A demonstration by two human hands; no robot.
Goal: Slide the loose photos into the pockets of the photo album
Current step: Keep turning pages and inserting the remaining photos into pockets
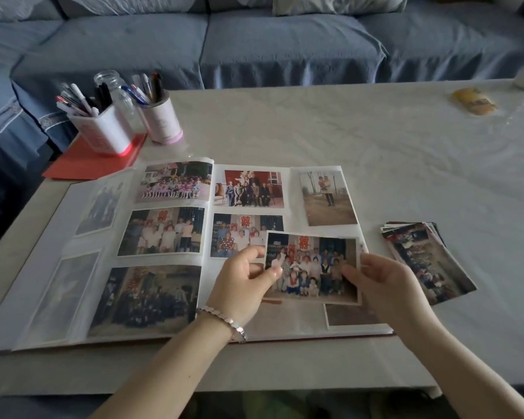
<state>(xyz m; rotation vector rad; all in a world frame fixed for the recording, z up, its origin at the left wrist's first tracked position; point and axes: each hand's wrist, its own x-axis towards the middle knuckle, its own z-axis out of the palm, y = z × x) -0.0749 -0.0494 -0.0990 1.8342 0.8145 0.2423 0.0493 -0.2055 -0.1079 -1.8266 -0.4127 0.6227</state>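
- We see the left hand (248,279) and right hand (384,285) each pinching a side edge of one glossy rectangular group photo (315,267), fingers (273,272) curled onto it (thumbs on top).
- That photo sits over the right page of the large open white-paged photo album (291,195), toward its five o'clock corner.
- A fanned stack of loose colour photos (427,261) lies on the pale marbled desk (375,146), at three o'clock from the album.

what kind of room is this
Most likely a home living room: a blue slip-covered sofa stands behind a low pale table, which holds an open photo album and pen cups.
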